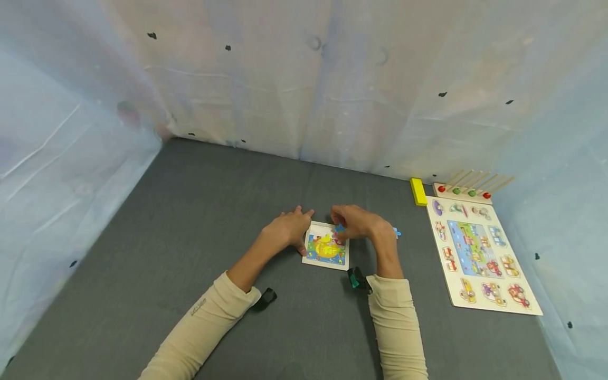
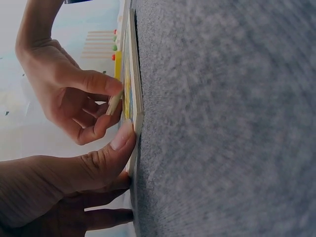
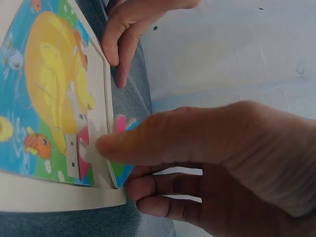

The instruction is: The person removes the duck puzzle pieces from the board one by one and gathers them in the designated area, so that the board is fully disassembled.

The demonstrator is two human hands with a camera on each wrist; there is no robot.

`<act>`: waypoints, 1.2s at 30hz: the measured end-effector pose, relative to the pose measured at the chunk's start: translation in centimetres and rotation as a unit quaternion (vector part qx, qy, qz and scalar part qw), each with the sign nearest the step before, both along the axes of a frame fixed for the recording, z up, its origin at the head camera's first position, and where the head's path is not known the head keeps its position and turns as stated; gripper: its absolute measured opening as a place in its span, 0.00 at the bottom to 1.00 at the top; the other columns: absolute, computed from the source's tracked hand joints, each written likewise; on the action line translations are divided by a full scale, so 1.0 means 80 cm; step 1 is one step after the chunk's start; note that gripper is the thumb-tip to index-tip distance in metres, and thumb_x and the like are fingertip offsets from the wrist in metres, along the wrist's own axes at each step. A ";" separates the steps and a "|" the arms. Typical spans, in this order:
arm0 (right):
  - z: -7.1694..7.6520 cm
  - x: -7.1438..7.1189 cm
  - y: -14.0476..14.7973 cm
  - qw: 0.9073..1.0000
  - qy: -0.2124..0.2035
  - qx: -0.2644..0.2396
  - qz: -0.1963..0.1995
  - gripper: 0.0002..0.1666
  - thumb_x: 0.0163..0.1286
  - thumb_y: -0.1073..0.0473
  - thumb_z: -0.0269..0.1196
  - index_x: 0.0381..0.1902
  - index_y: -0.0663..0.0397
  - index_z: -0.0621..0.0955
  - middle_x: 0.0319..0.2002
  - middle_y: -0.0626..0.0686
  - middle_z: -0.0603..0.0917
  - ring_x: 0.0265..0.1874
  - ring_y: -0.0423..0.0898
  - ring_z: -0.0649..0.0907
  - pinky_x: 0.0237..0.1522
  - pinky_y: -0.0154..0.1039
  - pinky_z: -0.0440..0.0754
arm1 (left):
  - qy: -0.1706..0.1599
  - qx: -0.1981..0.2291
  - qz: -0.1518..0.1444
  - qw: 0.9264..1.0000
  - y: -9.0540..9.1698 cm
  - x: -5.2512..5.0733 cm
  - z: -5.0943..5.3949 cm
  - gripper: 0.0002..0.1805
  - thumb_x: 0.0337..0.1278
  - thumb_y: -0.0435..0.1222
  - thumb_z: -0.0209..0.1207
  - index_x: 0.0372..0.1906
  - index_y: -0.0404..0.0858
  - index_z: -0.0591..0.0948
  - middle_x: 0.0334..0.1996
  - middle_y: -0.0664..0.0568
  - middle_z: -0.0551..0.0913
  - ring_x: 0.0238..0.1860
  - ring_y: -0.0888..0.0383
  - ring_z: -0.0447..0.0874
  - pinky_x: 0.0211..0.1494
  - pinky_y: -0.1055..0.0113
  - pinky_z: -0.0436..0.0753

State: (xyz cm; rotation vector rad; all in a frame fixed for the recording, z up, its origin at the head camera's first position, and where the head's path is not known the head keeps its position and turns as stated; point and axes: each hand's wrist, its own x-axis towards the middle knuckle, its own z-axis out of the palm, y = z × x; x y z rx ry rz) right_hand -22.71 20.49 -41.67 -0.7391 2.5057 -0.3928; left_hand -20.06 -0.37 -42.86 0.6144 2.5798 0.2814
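Observation:
A small wooden jigsaw puzzle (image 1: 325, 265) with a yellow duck picture lies flat on the grey surface, its upper strip bare of pieces. My left hand (image 1: 288, 228) steadies its left side, the thumb touching the frame's edge and the fingers spread. Over the upper right corner, my right hand (image 1: 358, 220) pinches a puzzle piece (image 3: 121, 170) between thumb and fingers. Blue, green and pink show on that piece, which is tilted at the frame's inner edge in the right wrist view. Another blue piece (image 1: 397, 232) peeks out beside the right wrist, mostly hidden.
To the right lies a large wooden picture board (image 1: 444, 285) with vehicles and figures. Behind it stand a wooden rack with thin pegs and red and green beads (image 1: 463, 192) and a yellow block (image 1: 418, 192). Pale sheeting (image 1: 304, 79) walls the back and sides.

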 end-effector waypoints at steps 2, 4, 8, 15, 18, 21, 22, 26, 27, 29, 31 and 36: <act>0.002 0.000 0.001 1.000 0.000 0.000 -0.004 0.15 0.66 0.62 0.74 0.42 0.54 0.77 0.36 0.54 0.80 0.33 0.45 0.76 0.38 0.39 0.75 | 0.002 0.002 -0.003 1.000 0.000 0.000 0.001 0.61 0.44 0.45 0.81 0.82 0.36 0.59 0.82 0.37 0.59 0.83 0.36 0.58 0.80 0.37 0.68; 0.004 0.001 0.003 1.000 0.003 -0.010 -0.005 0.13 0.67 0.63 0.72 0.43 0.55 0.78 0.36 0.54 0.81 0.34 0.45 0.77 0.39 0.39 0.77 | 0.002 0.002 -0.004 1.000 0.001 0.000 0.001 0.61 0.44 0.45 0.81 0.82 0.35 0.59 0.82 0.37 0.59 0.83 0.37 0.58 0.80 0.37 0.68; 0.013 0.007 0.012 0.999 0.012 -0.048 -0.007 0.12 0.67 0.66 0.69 0.46 0.58 0.79 0.38 0.55 0.83 0.36 0.47 0.79 0.41 0.42 0.80 | 0.001 -0.002 -0.005 1.000 0.003 0.001 -0.001 0.62 0.44 0.45 0.82 0.82 0.35 0.60 0.82 0.36 0.60 0.83 0.37 0.58 0.80 0.37 0.67; 0.037 0.019 0.045 0.995 0.035 -0.081 -0.034 0.14 0.70 0.66 0.68 0.52 0.58 0.83 0.48 0.57 0.86 0.45 0.54 0.84 0.46 0.50 0.87 | -0.001 -0.004 -0.005 1.000 0.003 0.001 -0.001 0.58 0.45 0.45 0.80 0.81 0.36 0.63 0.84 0.42 0.57 0.84 0.36 0.56 0.81 0.37 0.65; 0.047 0.027 0.066 0.994 0.037 -0.088 -0.059 0.13 0.70 0.67 0.67 0.52 0.59 0.85 0.48 0.59 0.86 0.44 0.54 0.85 0.42 0.45 0.87 | -0.004 -0.005 -0.007 1.000 0.003 0.000 -0.002 0.57 0.46 0.45 0.80 0.80 0.36 0.65 0.84 0.43 0.56 0.84 0.36 0.55 0.82 0.38 0.64; 0.056 0.036 0.088 0.992 0.055 -0.088 -0.076 0.12 0.70 0.68 0.67 0.51 0.59 0.85 0.48 0.59 0.85 0.45 0.56 0.85 0.42 0.46 0.86 | -0.003 -0.004 -0.007 1.000 0.003 0.000 -0.002 0.58 0.46 0.45 0.80 0.81 0.36 0.63 0.84 0.40 0.56 0.83 0.35 0.57 0.82 0.38 0.64; 0.059 0.039 0.095 0.991 0.063 -0.086 -0.081 0.13 0.69 0.69 0.68 0.51 0.59 0.85 0.48 0.59 0.86 0.46 0.57 0.85 0.45 0.48 0.86 | -0.002 -0.004 -0.006 1.000 0.003 0.000 -0.002 0.59 0.46 0.45 0.80 0.82 0.36 0.62 0.84 0.38 0.56 0.83 0.35 0.58 0.82 0.38 0.64; 0.068 0.051 0.121 0.987 0.083 -0.073 -0.112 0.18 0.68 0.70 0.68 0.55 0.61 0.84 0.53 0.62 0.86 0.52 0.61 0.84 0.56 0.60 0.83 | -0.006 -0.007 -0.007 1.000 0.002 0.000 -0.002 0.60 0.46 0.46 0.80 0.83 0.36 0.59 0.84 0.37 0.55 0.83 0.34 0.57 0.82 0.38 0.64; 0.069 0.053 0.127 0.987 0.084 -0.069 -0.122 0.19 0.67 0.70 0.69 0.56 0.62 0.83 0.54 0.63 0.85 0.52 0.62 0.84 0.57 0.62 0.82 | -0.006 -0.008 -0.008 1.000 0.002 0.000 -0.002 0.60 0.46 0.46 0.80 0.82 0.36 0.60 0.84 0.38 0.55 0.83 0.34 0.57 0.82 0.38 0.64; 0.071 0.056 0.138 0.985 0.083 -0.054 -0.140 0.22 0.67 0.68 0.69 0.59 0.66 0.82 0.55 0.66 0.84 0.54 0.64 0.83 0.58 0.63 0.81 | -0.005 -0.009 -0.011 1.000 0.002 0.000 -0.002 0.58 0.46 0.46 0.80 0.81 0.36 0.62 0.84 0.39 0.55 0.83 0.34 0.57 0.82 0.38 0.65; 0.070 0.057 0.148 0.984 0.082 -0.038 -0.154 0.24 0.67 0.67 0.70 0.59 0.70 0.81 0.55 0.68 0.83 0.54 0.66 0.83 0.58 0.63 0.81 | -0.003 -0.009 -0.011 1.000 0.001 -0.001 -0.002 0.58 0.46 0.47 0.80 0.81 0.35 0.63 0.84 0.40 0.56 0.83 0.34 0.57 0.81 0.38 0.65; 0.061 0.055 0.172 0.981 0.081 0.000 -0.177 0.23 0.67 0.64 0.71 0.57 0.72 0.83 0.54 0.71 0.80 0.52 0.68 0.82 0.57 0.63 0.82 | -0.002 -0.003 -0.011 1.000 0.001 -0.001 -0.003 0.59 0.46 0.47 0.80 0.82 0.35 0.62 0.84 0.39 0.56 0.83 0.35 0.57 0.81 0.37 0.65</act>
